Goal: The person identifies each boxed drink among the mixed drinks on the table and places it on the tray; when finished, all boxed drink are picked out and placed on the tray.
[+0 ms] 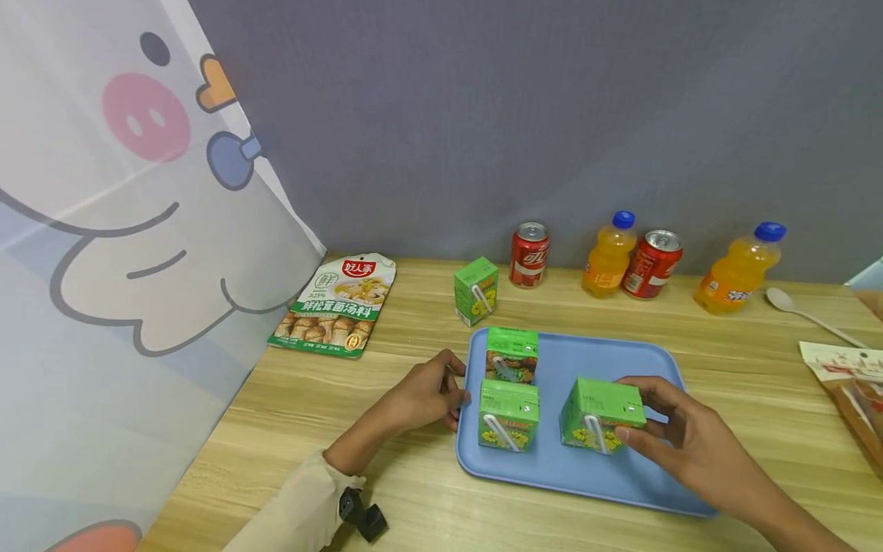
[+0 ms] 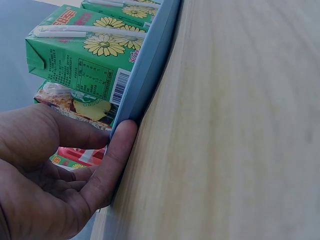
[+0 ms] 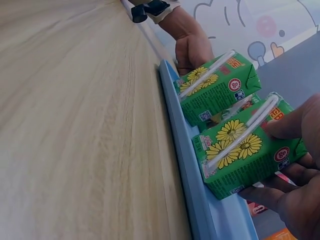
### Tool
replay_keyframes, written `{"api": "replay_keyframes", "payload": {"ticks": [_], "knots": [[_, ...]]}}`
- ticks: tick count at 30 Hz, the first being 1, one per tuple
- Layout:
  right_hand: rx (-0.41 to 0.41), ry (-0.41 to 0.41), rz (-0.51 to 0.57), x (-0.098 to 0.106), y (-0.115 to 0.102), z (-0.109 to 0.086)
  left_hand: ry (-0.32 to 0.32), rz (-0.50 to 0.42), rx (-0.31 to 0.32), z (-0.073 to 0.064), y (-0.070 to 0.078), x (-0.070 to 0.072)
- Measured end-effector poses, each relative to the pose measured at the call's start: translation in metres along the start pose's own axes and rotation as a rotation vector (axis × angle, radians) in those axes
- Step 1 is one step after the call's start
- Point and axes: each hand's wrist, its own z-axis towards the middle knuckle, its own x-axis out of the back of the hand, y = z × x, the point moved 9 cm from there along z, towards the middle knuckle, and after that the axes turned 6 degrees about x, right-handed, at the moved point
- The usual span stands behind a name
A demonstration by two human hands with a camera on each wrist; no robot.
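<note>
My right hand (image 1: pixel 697 437) holds a green drink carton (image 1: pixel 599 418) with a white straw, thumb on the front and fingers behind, over the middle of the blue tray (image 1: pixel 579 479). In the right wrist view the held carton (image 3: pixel 245 145) is at or just above the tray floor; I cannot tell which. At the tray's left rim, my left hand (image 1: pixel 431 391) pinches the edge between thumb and finger, also seen in the left wrist view around the tray rim (image 2: pixel 150 65). Two more cartons stand on the tray's left side, a front carton (image 1: pixel 508 418) and a back carton (image 1: pixel 512 356).
Behind the tray stand another green carton (image 1: pixel 476 291), a cola can (image 1: pixel 530 257), an orange soda bottle (image 1: pixel 609 257), a second can (image 1: pixel 651 264) and a second bottle (image 1: pixel 738 272). A soup pouch (image 1: pixel 338 307) lies left; a spoon (image 1: pixel 814 314) and a brown package (image 1: pixel 851 391) lie right.
</note>
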Motion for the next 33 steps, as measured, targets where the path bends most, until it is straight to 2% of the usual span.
{"api": "replay_keyframes", "payload": {"ticks": [6,19,25,28,31,33], "knots": [[0.042,-0.04,-0.053,0.0,-0.001,0.0,0.003,-0.008,0.0,0.0,0.0,0.0],[0.003,-0.103,-0.118,0.0,0.002,0.004,-0.001,-0.009,0.008,0.0,-0.001,0.0],[0.004,-0.159,-0.107,-0.001,0.0,0.006,0.0,-0.017,0.007,0.0,-0.002,0.0],[0.028,-0.19,-0.111,0.0,-0.003,0.009,-0.001,-0.018,0.007,0.0,-0.001,0.0],[0.099,-0.219,-0.081,0.002,-0.008,0.014,-0.003,-0.018,0.003,0.0,-0.001,0.0],[0.166,-0.234,-0.024,0.007,-0.011,0.019,-0.002,-0.018,0.0,0.0,0.0,0.0]]}}
